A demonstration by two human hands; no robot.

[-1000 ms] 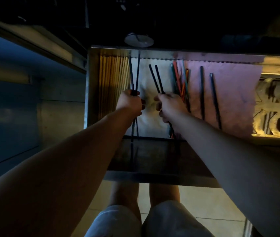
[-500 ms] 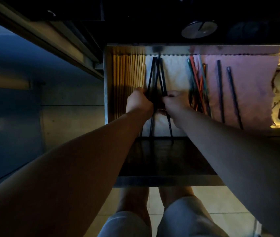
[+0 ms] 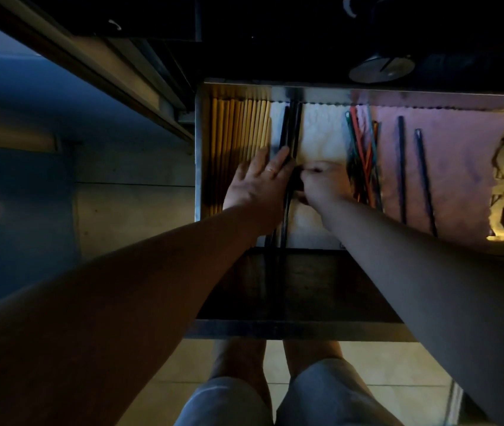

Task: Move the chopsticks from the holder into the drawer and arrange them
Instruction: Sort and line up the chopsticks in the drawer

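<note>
You have nothing to read here: no text, label, brand, number or sign shows legibly on any surface, and the dim light leaves small markings, if any exist, too dark to tell.

There is one drawer [image 3: 199,155]. Two hands are in it, a left hand [image 3: 255,183] and a right hand [image 3: 324,182]. Two black sticks [image 3: 413,167] lie alone on one pink cloth [image 3: 459,167]. The yellow sticks [image 3: 238,127], the colored sticks [image 3: 363,149] and the black sticks between the hands are too bunched to count.
</note>
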